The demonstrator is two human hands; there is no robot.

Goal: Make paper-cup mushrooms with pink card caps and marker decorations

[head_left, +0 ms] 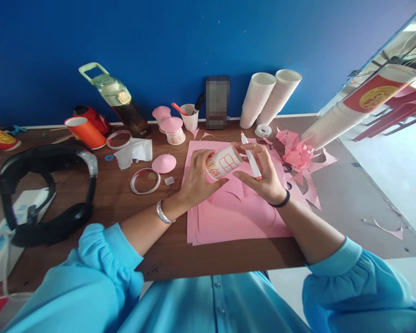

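Observation:
My left hand point(198, 178) is wrapped round a white paper cup point(225, 163) tipped on its side, with a red window and flower-like shapes drawn on it. A white marker point(251, 156) with a red end is held in my right hand point(263, 171), close to the cup's base. Both hands are above a stack of pink paper sheets point(242, 219). To the left lies a pink paper cone point(164, 163). Behind it stands a decorated cup point(175, 137) under a pink cone roof point(171, 124), with a similar one behind.
Tall stacks of paper cups point(258, 99) stand by the wall near a phone point(217, 101), a tape roll point(264, 131) and a cup of pens point(189, 118). Pink scraps point(296, 150) lie right. A bottle point(119, 99), orange cup point(86, 132) and black headband device point(52, 231) occupy the left.

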